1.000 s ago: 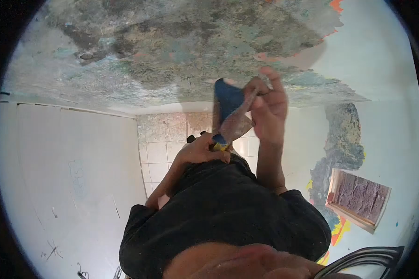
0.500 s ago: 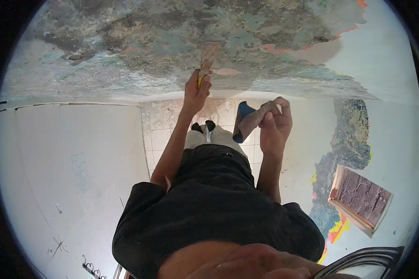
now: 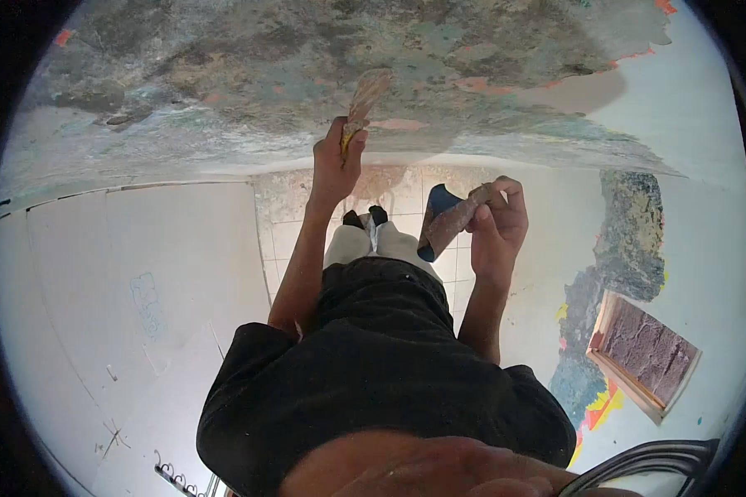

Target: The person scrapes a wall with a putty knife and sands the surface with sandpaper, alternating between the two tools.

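My left hand (image 3: 336, 168) is closed round the yellow handle of a scraper (image 3: 368, 95), whose wide blade lies over the stained, peeling wall (image 3: 257, 62). Whether the blade touches the wall I cannot tell. My right hand (image 3: 502, 225) pinches a curled sheet of sandpaper (image 3: 453, 222) by one end, its blue face showing on one side and its brown face on the other. The sheet hangs away from the wall, to the right of my legs.
A tiled floor (image 3: 286, 242) shows round my feet. On the left is a pale panelled surface (image 3: 174, 273) with blue drawing. At the right are a peeled wall strip (image 3: 626, 236), a framed opening (image 3: 651, 352) and dark cables (image 3: 646, 464).
My left hand and the scraper have shifted slightly left, with the blade tilted more. My right hand has moved a little right and down, and the sandpaper has turned slightly.
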Demonstrator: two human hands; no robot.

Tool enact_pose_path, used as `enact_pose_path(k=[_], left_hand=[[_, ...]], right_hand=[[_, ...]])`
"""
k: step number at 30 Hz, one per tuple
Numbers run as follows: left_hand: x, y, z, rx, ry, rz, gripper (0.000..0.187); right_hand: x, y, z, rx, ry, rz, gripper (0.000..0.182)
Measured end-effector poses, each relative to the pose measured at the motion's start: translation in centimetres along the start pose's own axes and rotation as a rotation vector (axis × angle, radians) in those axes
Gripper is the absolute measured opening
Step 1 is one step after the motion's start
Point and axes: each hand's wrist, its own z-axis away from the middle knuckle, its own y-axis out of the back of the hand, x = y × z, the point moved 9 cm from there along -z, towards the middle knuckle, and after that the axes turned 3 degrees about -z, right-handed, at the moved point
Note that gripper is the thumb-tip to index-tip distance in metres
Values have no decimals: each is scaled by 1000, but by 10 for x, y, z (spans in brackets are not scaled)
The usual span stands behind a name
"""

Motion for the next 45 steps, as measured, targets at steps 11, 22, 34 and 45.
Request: enact_pose_path(k=[11, 22, 34, 45], left_hand=[[28, 25, 12, 7, 97, -135, 22], [94, -26, 29, -212, 70, 164, 43], [94, -3, 62, -25, 135, -72, 47], [62, -13, 72, -125, 345, 136, 19]], right_hand=[[10, 1, -13, -84, -44, 1, 20], [58, -52, -33, -469, -181, 518, 30], [40, -49, -38, -90, 231, 498, 22], [50, -46, -35, 98, 289, 411, 21]])
